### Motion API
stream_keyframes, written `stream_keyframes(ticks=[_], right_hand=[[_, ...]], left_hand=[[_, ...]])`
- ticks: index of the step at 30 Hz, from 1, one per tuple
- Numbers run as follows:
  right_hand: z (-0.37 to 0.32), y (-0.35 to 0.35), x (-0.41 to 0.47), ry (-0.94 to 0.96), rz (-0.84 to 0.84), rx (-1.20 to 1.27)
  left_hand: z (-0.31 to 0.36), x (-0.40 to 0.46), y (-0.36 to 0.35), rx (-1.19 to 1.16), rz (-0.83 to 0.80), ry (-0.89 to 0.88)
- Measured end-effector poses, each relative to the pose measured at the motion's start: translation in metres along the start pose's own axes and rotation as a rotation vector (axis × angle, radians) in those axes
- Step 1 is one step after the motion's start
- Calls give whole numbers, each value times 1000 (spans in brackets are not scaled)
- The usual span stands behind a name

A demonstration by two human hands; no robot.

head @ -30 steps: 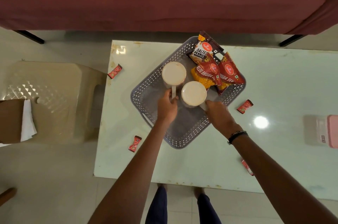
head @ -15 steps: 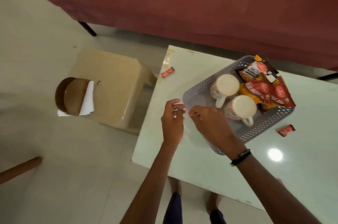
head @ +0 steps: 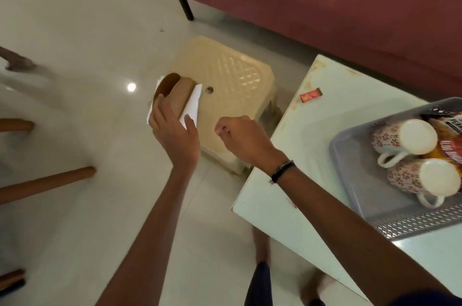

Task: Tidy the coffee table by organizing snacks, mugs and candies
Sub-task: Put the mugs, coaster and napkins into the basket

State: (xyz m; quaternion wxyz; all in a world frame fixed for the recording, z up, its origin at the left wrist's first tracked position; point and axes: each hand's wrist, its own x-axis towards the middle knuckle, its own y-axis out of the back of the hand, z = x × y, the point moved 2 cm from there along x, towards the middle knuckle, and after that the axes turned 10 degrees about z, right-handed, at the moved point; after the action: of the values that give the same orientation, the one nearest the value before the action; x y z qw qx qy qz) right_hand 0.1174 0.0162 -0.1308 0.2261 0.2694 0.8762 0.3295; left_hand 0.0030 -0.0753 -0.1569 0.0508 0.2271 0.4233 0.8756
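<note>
**Reaching off the table for the brown container on the stool**

Closing over the brown container (head: 178,95), the left hand (head: 175,133) has its thumb (head: 191,125) pressed on the white paper (head: 192,103) along the container's right side, while its other fingers (head: 158,108) curl over the left edge. They look wrapped on it, though I cannot tell whether the grip is firm yet. The container lies on its side on the near left part of the cream plastic stool (head: 230,80), its open mouth turned away from the person, with the paper wedged beneath and beside it.

The right hand (head: 240,138) hangs just beside the left, above the stool's near edge, fingers loosely curled toward the palm and holding nothing that I can see.

Farther right stands the coffee table (head: 295,145). On it the grey basket (head: 355,180) already carries two patterned mugs (head: 405,140) lying on their sides, and snack packets (head: 450,145) at its far end. One red candy (head: 310,96) lies loose near the table's far left corner, well apart from both hands.

Judging from this, snacks and mugs look sorted and candies remain. The step in hand seems to be fetching the container, probably as a holder for them. Next it calls for a secure lift that either keeps the paper or sheds it, then turning the mouth upward and setting it on the table.
</note>
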Motion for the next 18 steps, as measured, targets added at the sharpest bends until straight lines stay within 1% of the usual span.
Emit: stream_keyframes(ticks=[1, 5, 10, 13, 15, 17, 18], right_hand=[[-7, -4, 6, 2, -10, 15], [-18, -17, 23, -6, -28, 62], [-7, -19, 31, -60, -4, 145], [6, -15, 30, -77, 16, 184], [17, -9, 26, -76, 42, 207], [27, 1, 20, -79, 124, 261], [32, 8, 16, -74, 198, 276]], left_hand=[[-6, 8, -3, 5, -18, 6], [-21, 30, -17, -120, -125, 106], [-27, 36, -26, -17, -143, 98], [-35, 41, -28, 32, -126, 69], [-37, 43, -26, 10, -107, 31], [-28, 37, -20, -61, -122, -50], [-19, 31, -17, -104, -140, -102]])
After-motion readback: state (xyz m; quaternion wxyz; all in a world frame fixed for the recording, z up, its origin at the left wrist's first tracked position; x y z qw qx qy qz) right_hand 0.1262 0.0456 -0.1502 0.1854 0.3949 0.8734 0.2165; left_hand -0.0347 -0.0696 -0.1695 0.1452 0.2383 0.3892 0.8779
